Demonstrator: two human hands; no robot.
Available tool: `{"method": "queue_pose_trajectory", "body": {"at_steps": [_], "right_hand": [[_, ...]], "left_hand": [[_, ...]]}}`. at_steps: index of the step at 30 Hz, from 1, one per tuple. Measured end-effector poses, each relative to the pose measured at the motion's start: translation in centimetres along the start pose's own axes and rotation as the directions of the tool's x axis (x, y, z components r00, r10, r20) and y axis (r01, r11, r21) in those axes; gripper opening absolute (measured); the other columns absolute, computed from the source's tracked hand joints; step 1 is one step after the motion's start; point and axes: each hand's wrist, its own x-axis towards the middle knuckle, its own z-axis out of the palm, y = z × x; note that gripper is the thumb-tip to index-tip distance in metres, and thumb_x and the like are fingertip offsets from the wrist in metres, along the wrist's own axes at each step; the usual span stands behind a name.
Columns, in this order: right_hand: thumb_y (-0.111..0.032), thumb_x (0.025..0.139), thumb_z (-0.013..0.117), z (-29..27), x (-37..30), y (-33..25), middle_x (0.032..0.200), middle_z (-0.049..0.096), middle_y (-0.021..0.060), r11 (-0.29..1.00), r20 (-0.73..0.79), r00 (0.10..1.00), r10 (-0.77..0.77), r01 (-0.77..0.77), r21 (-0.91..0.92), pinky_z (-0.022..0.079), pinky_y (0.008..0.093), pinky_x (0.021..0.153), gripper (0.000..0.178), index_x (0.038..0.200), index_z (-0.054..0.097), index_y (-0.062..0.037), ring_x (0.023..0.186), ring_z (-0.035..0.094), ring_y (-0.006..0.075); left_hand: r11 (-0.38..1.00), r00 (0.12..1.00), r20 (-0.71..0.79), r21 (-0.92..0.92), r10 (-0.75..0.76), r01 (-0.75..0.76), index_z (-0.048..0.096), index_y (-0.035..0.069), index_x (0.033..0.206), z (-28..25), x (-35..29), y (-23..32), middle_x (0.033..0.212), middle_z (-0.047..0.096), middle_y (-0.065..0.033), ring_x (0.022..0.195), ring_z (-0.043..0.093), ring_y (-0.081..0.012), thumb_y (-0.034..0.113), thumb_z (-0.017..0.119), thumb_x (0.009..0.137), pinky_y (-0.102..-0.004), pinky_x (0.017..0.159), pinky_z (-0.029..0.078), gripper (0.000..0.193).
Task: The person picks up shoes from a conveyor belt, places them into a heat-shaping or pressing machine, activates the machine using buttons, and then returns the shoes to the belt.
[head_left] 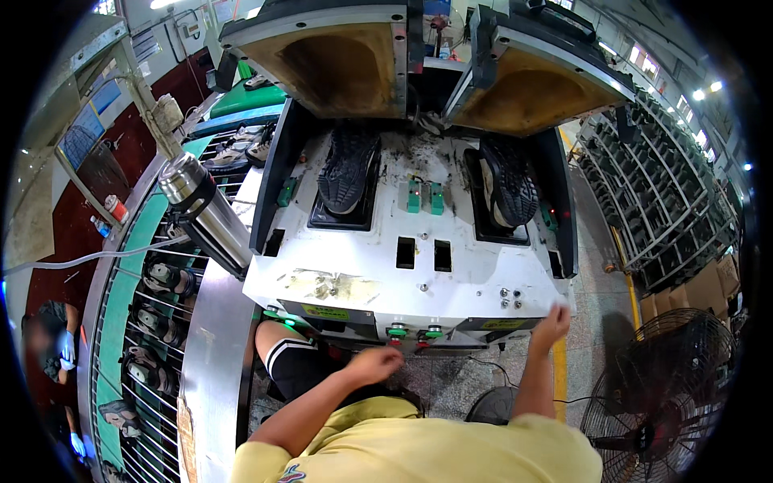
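Observation:
My left hand is loosely closed, with no object visible in it, just in front of the machine's front panel by a green button. Slightly blurred, my right hand is curled near the right front corner of the white machine, and I see nothing in it. Two dark shoes lie sole up on black holders on the machine top: a left shoe and a right shoe. Above them, a left lid and a right lid with brown hollow insides are raised.
A steel thermos stands at the machine's left. Beyond it runs a roller conveyor with several shoes. A floor fan is at lower right, below a loaded rack. Another person's gloved hand shows far left.

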Motion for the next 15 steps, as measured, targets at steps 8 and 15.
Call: {"method": "queue_pose_trajectory", "body": {"at_steps": [8,15], "right_hand": [[-0.035,0.090,0.057,-5.1,-1.6,6.6,0.055,0.046,-0.0012,0.406,0.216,0.530,0.820,-0.805,0.432,0.032,0.0276,0.047,0.034,0.065,0.049,-0.0143,0.047,0.037,0.0135],[-0.009,0.078,0.066,1.7,-16.2,-6.0,0.053,0.043,0.0072,0.987,0.719,0.686,-0.111,-0.006,0.158,0.035,0.0334,0.048,0.030,0.057,0.045,-0.0055,0.048,0.044,0.0204]], "left_hand": [[0.970,0.985,0.148,0.212,0.092,-0.122,0.057,0.004,0.118,4.3,7.3,4.0,0.111,0.063,-0.0206,0.103,0.057,-0.0414,0.024,0.039,0.097,-0.0463,0.089,0.045,0.034],[0.886,0.958,-0.009,-0.380,0.285,-0.267,0.053,-0.001,0.092,-6.3,-3.3,13.3,0.073,0.052,-0.0015,0.069,0.049,-0.0099,0.018,0.043,0.101,-0.0263,0.065,0.044,0.023]]}}
